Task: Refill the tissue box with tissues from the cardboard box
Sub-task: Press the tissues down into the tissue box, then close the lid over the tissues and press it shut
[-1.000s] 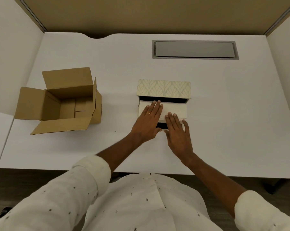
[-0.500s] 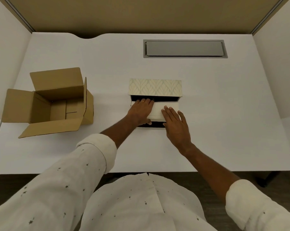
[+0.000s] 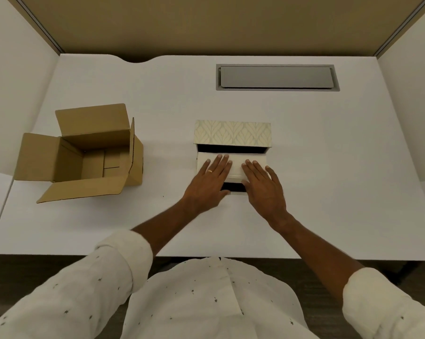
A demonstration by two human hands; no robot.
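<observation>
The tissue box [image 3: 232, 133] stands open at the desk's middle, its leaf-patterned lid tipped up at the back and its inside dark. A white stack of tissues [image 3: 236, 165] lies in it. My left hand [image 3: 207, 182] rests flat on the stack's left part, fingers spread, a ring on one finger. Flat on the right part of the stack lies my right hand [image 3: 262, 187], its fingers also apart. Neither hand grips anything. The brown cardboard box [image 3: 84, 152] sits to the left with its flaps open; I see no tissues inside it.
A grey cable hatch [image 3: 277, 77] is set into the white desk [image 3: 341, 179] at the back right. Beige partition walls enclose the desk at the back and sides. The desk's near edge runs just in front of my sleeves.
My left hand has flattened out and slid back toward me on the stack. My right hand has shifted a little onto the stack's right side. The head view has moved slightly.
</observation>
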